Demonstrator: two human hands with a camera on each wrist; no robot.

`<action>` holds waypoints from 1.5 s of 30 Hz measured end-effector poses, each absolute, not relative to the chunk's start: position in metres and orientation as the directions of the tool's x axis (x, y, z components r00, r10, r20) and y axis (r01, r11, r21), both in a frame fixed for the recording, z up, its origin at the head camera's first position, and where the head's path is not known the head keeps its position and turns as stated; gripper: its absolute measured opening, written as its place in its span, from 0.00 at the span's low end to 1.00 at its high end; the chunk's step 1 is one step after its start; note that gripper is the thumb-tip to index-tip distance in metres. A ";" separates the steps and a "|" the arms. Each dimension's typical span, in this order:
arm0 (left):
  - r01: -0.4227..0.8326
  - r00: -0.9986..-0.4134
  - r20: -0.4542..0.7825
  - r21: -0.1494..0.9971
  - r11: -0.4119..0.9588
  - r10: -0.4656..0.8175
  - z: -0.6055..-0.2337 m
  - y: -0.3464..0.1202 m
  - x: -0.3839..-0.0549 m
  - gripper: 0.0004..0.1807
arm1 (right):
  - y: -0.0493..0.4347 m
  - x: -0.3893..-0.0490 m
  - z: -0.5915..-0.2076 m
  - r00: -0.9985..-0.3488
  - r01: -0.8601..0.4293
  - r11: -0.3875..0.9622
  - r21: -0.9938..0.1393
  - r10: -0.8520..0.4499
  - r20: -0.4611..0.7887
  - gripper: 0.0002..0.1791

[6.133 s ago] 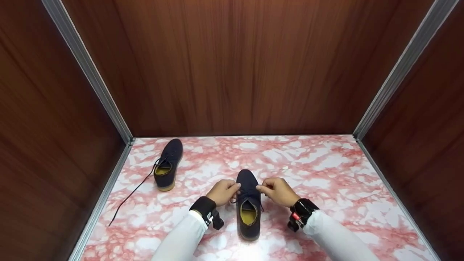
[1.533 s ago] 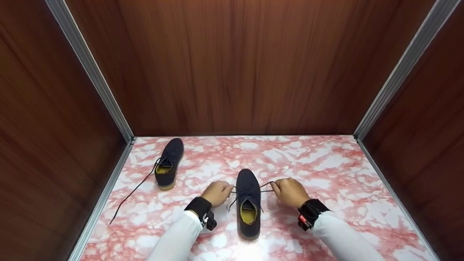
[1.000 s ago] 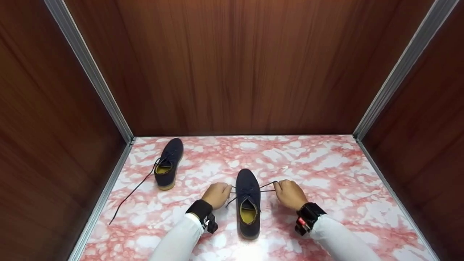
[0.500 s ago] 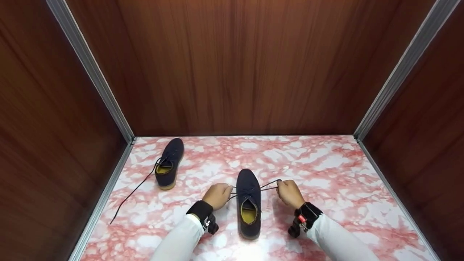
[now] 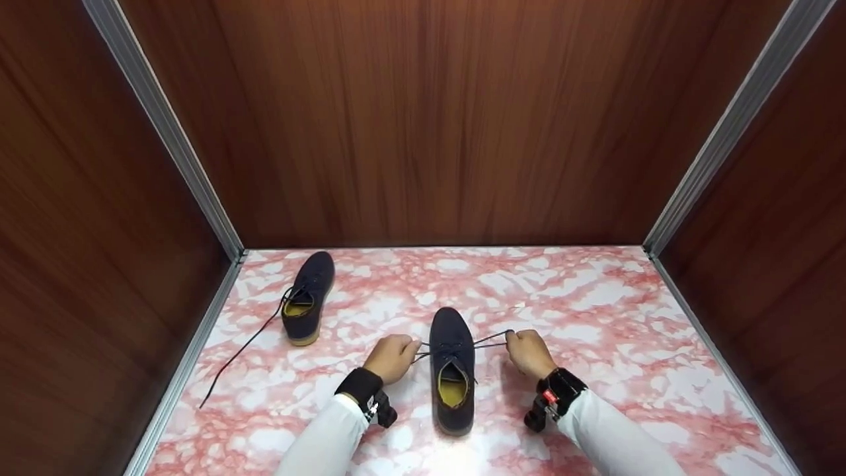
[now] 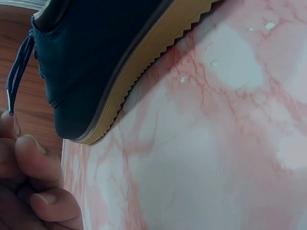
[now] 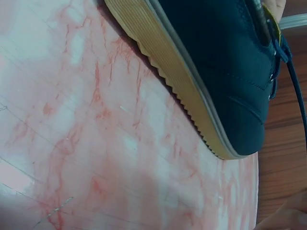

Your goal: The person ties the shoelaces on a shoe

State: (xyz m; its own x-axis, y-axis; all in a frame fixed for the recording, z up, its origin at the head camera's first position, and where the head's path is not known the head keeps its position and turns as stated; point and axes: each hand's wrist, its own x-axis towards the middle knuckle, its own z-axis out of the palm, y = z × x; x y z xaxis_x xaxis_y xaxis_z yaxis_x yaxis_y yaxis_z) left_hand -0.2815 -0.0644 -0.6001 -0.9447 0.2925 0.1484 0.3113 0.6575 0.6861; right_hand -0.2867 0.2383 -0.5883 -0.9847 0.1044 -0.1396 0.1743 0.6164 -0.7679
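A dark navy lace-up shoe (image 5: 452, 327) with a yellow lining stands on the surface, its toe pointing away from me. On its left, my left hand (image 5: 391, 359) pinches the shoelace (image 6: 18, 72) between thumb and fingers. My right hand (image 5: 530, 352) grips the lace (image 5: 490, 339) on the other side, where two strands run taut from the shoe to the fingers. Both hands are apart from the shoe itself. Its tan ridged sole shows in both wrist views. In the right wrist view, only a corner of the right hand (image 7: 288, 215) appears, its grip out of frame.
A second navy shoe (image 5: 317, 274) stands at the back left, with one long loose lace (image 5: 241, 354) trailing toward the front left. Brown wood-grain panels (image 5: 423, 132) enclose the red-and-white marbled surface (image 5: 581, 297) at the back and both sides.
Earlier my hands were close against the shoe's sides; they have since moved apart, drawing the lace outward. The loose end hanging on the left has been pulled up. Over the last half second little differs.
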 end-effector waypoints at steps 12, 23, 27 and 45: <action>0.365 -0.930 0.239 0.690 0.625 0.279 -0.611 -0.075 -0.279 0.23 | 0.234 -0.289 -0.601 -0.994 0.111 0.714 -0.691 0.083 -0.074 0.29; 0.239 -0.960 0.081 0.728 0.642 0.267 -0.614 -0.073 -0.278 0.23 | 0.242 -0.285 -0.614 -0.993 0.114 0.676 -0.728 0.062 -0.098 0.28; 0.203 -0.961 0.038 0.766 0.610 0.273 -0.615 -0.072 -0.277 0.24 | 0.246 -0.282 -0.610 -0.991 0.122 0.650 -0.750 0.044 -0.123 0.28; 0.061 -0.967 -0.062 0.885 0.461 0.249 -0.621 -0.066 -0.273 0.25 | 0.247 -0.276 -0.607 -0.964 0.206 0.438 -0.875 -0.062 -0.258 0.27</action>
